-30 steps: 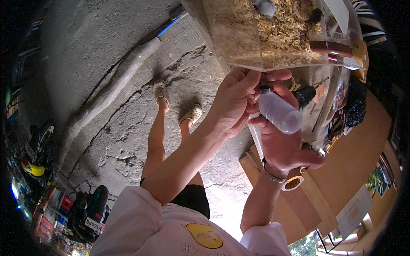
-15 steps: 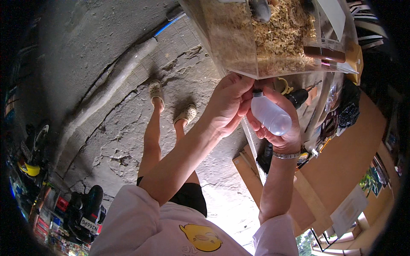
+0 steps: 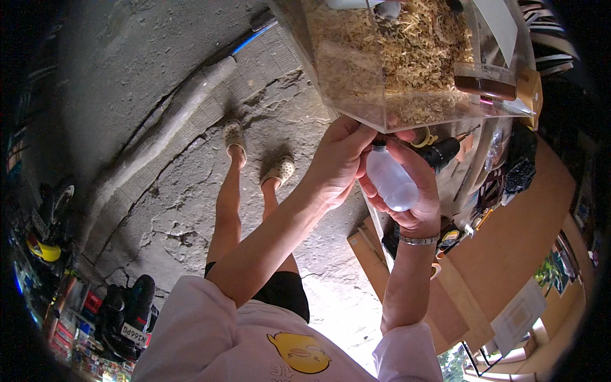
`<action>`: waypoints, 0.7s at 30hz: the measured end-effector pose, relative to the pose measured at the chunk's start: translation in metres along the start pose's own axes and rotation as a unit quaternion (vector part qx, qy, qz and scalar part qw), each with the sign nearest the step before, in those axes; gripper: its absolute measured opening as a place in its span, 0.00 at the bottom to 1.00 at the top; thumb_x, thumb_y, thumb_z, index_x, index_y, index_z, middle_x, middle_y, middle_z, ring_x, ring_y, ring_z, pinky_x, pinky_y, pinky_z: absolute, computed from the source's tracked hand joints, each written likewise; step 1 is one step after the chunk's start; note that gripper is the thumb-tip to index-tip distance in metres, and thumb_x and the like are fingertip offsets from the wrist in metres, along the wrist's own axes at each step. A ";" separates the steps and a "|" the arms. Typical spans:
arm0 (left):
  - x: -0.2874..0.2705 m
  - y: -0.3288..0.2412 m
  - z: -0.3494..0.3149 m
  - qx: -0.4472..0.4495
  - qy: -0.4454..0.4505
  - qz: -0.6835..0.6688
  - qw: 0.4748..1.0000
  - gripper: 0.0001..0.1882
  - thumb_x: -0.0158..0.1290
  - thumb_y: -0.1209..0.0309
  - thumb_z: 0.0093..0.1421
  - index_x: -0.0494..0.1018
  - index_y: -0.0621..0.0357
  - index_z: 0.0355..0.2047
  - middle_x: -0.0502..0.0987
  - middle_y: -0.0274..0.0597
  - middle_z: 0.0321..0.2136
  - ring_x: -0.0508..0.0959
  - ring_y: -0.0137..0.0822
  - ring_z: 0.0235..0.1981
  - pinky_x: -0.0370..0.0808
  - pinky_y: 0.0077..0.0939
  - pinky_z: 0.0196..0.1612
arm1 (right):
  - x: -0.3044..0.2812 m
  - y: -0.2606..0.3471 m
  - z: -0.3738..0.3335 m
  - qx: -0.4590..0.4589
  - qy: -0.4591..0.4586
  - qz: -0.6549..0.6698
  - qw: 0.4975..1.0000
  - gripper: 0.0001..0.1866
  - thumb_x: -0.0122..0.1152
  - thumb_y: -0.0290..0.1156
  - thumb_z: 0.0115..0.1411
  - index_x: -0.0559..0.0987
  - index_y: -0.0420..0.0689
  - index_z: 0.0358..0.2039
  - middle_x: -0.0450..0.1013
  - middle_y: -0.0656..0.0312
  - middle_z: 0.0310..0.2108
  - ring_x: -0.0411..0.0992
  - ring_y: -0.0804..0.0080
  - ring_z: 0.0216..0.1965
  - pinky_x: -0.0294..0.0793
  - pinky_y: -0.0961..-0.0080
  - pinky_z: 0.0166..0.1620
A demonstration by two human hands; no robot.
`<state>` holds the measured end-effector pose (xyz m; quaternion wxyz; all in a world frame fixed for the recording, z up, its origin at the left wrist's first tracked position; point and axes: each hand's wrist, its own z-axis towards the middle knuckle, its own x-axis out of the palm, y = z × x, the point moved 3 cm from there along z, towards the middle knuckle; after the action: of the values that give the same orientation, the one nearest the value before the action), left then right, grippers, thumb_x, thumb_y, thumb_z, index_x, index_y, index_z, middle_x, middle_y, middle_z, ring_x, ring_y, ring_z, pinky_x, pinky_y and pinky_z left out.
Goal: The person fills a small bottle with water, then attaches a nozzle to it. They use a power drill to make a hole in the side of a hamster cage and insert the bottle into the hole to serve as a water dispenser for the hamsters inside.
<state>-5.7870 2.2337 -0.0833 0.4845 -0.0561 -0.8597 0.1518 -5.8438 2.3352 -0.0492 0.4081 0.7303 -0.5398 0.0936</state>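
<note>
My right hand [image 3: 417,184] is wrapped round a small translucent plastic bottle [image 3: 391,179]. The bottle's dark cap [image 3: 379,142] points up at the lower corner of a clear-walled tank [image 3: 386,95], and its rounded base tilts down toward my wrist. Close against the cap, the fingers of my left hand [image 3: 340,156] are curled and pinched. What they hold is hidden behind the hand and the tank edge. Wood shavings [image 3: 423,54] cover the tank floor, and a small grey animal [image 3: 387,9] shows at the top.
A brown-filled clear dish [image 3: 485,83] sits at the tank's right side. Beyond my right hand lie a black power drill [image 3: 440,153], a yellow ring-shaped item [image 3: 425,137] and brown boards [image 3: 509,223]. A parked motorbike [image 3: 133,305] stands at lower left on the cracked concrete floor.
Both hands and the bottle have shifted slightly left and down, and the bottle is more upright. The tank appears a little lower in view. The grey animal has moved toward the top edge.
</note>
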 end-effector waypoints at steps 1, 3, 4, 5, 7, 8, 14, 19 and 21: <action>-0.001 0.001 0.000 0.006 0.003 -0.004 1.000 0.18 0.49 0.60 0.73 0.76 0.63 0.52 0.83 0.50 0.45 0.78 0.21 0.29 0.76 0.13 0.30 | 0.000 -0.001 0.000 -0.005 -0.001 0.003 1.000 0.21 0.49 0.44 0.73 0.78 0.36 0.40 0.76 0.53 0.26 0.74 0.67 0.20 0.68 0.76 0.16; -0.004 0.002 0.001 0.021 0.025 0.002 0.999 0.19 0.50 0.59 0.73 0.75 0.63 0.52 0.83 0.51 0.46 0.83 0.29 0.40 0.81 0.19 0.38 | -0.003 -0.001 0.000 -0.008 0.002 0.005 1.000 0.20 0.49 0.43 0.74 0.77 0.36 0.41 0.76 0.53 0.27 0.74 0.67 0.20 0.69 0.75 0.17; -0.007 0.002 0.002 0.013 0.036 0.015 0.999 0.20 0.50 0.59 0.73 0.75 0.63 0.52 0.82 0.52 0.47 0.83 0.32 0.43 0.81 0.24 0.42 | -0.005 -0.001 0.000 -0.009 0.004 0.006 1.000 0.19 0.49 0.42 0.74 0.77 0.37 0.42 0.76 0.53 0.27 0.74 0.67 0.21 0.70 0.75 0.18; -0.011 0.000 0.001 0.007 0.047 0.027 0.999 0.20 0.50 0.58 0.73 0.75 0.63 0.51 0.82 0.54 0.48 0.82 0.36 0.46 0.81 0.28 0.47 | -0.004 -0.001 0.000 -0.009 -0.016 -0.001 1.000 0.19 0.49 0.42 0.74 0.77 0.36 0.42 0.76 0.54 0.27 0.74 0.66 0.21 0.71 0.75 0.18; -0.014 0.001 0.002 0.004 0.054 0.033 0.998 0.20 0.51 0.57 0.72 0.75 0.63 0.51 0.81 0.56 0.49 0.82 0.40 0.50 0.81 0.34 0.52 | -0.001 -0.001 0.001 -0.010 -0.054 -0.014 0.998 0.19 0.50 0.42 0.74 0.77 0.36 0.43 0.77 0.54 0.28 0.75 0.66 0.21 0.72 0.74 0.19; -0.014 0.003 0.002 0.006 0.051 0.026 0.998 0.20 0.51 0.57 0.72 0.75 0.63 0.50 0.81 0.57 0.49 0.82 0.41 0.50 0.81 0.35 0.53 | 0.000 -0.002 0.001 -0.011 -0.048 -0.009 0.999 0.18 0.50 0.41 0.74 0.77 0.36 0.44 0.77 0.54 0.28 0.75 0.66 0.21 0.72 0.74 0.19; -0.015 0.006 0.005 0.018 0.059 0.010 0.998 0.20 0.51 0.56 0.72 0.75 0.63 0.49 0.81 0.56 0.49 0.83 0.38 0.47 0.83 0.32 0.49 | -0.010 -0.005 0.002 -0.013 -0.026 -0.001 1.000 0.19 0.53 0.42 0.73 0.76 0.36 0.46 0.78 0.53 0.31 0.78 0.65 0.25 0.77 0.73 0.20; -0.020 0.007 0.007 0.009 0.074 -0.001 0.997 0.20 0.51 0.56 0.72 0.75 0.61 0.51 0.82 0.50 0.44 0.84 0.31 0.40 0.84 0.23 0.37 | -0.013 0.002 0.006 -0.020 -0.066 -0.028 0.997 0.19 0.53 0.39 0.72 0.74 0.34 0.51 0.79 0.51 0.33 0.82 0.61 0.30 0.88 0.66 0.27; -0.026 0.005 0.005 -0.011 0.042 0.045 0.998 0.19 0.51 0.57 0.73 0.75 0.61 0.51 0.82 0.47 0.43 0.83 0.29 0.38 0.82 0.20 0.33 | -0.002 0.012 0.007 -0.004 -0.040 -0.058 0.998 0.19 0.52 0.38 0.72 0.73 0.34 0.53 0.79 0.50 0.35 0.83 0.59 0.32 0.89 0.63 0.28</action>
<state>-5.7783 2.2314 -0.1087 0.5125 -0.1067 -0.8366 0.1613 -5.8573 2.3312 -0.0489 0.3939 0.7617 -0.5130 0.0383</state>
